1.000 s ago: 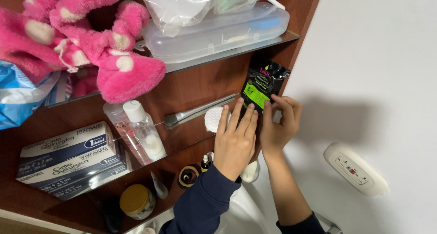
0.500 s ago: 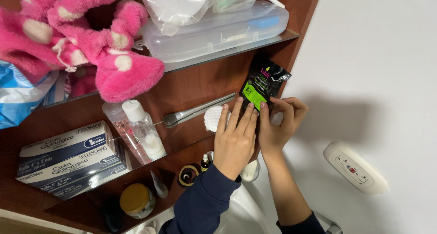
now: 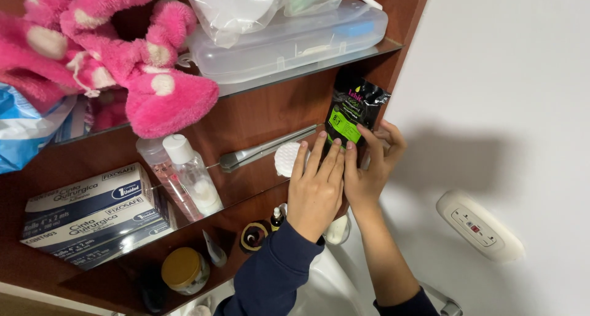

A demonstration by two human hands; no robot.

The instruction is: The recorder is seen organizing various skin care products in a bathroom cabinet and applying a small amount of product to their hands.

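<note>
A black sachet with a green label (image 3: 352, 115) stands upright at the right end of a glass shelf, against the wooden cabinet side. My right hand (image 3: 370, 171) grips its lower part, index finger on the front and the other fingers curled at its right edge. My left hand (image 3: 316, 190), in a navy sleeve, lies flat beside it with its fingertips at the sachet's bottom edge. It holds nothing and partly covers a round white cotton pad (image 3: 286, 159).
A metal tool (image 3: 264, 150) lies on the same shelf, left of two clear bottles (image 3: 187, 174) and stacked tape boxes (image 3: 86, 214). Above are a clear plastic case (image 3: 289, 39) and a pink plush toy (image 3: 123, 64). Small jars (image 3: 183, 268) sit below. A wall socket (image 3: 478, 225) is at right.
The sachet has turned from a tilt to nearly upright. My right fingers have shifted onto its front. My left hand has stayed put.
</note>
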